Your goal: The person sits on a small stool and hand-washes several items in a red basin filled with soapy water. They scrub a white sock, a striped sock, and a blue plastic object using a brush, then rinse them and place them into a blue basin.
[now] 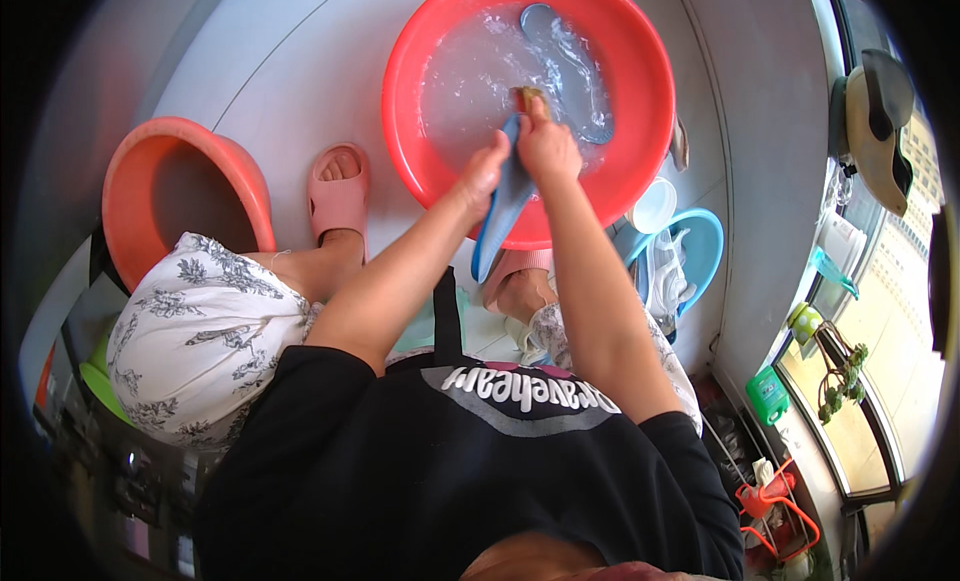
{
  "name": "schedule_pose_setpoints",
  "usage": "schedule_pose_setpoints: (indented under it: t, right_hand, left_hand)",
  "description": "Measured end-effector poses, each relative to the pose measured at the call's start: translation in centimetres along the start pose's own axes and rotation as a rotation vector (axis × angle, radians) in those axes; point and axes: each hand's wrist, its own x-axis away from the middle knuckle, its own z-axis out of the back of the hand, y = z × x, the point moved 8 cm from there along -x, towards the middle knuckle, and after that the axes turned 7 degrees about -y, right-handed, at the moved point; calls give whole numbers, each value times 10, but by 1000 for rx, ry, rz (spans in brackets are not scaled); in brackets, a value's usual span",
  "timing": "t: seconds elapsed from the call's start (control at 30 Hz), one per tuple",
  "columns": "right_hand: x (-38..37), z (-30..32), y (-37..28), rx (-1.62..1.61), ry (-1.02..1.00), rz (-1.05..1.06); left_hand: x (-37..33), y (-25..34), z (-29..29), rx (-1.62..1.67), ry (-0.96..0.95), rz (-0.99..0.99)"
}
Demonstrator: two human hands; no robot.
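In front of me a large red basin (400, 111) holds cloudy, sudsy water. My left hand (482, 173) grips a blue insole (506, 211), which is tilted over the basin's near rim with its lower end toward me. My right hand (550, 151) is closed round a small brownish-yellow brush (535, 103), next to the insole's upper end; its bristles are hard to make out. A second blue insole (585, 86) lies in the water on the basin's right side.
An orange bucket (235, 166) with murky contents stands at my left. Right of the basin are a white cup (652, 206) and a light-blue basin (705, 246) holding whitish items. Pink slippers (335, 196) are on my feet. A green container (768, 396) sits by the window.
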Motion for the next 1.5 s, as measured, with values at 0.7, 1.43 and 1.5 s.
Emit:
schedule_pose_setpoints:
  t: [0.7,1.43,1.5]
  right_hand:
    - [3,-18,10,-189,-23,4]
    - [-71,39,56,112,329,80]
    - [-84,8,65,57,136,34]
  left_hand:
    - [22,18,-7,101,85,-28]
    - [14,85,16,-48,252,-307]
    - [12,77,16,-8,225,-240]
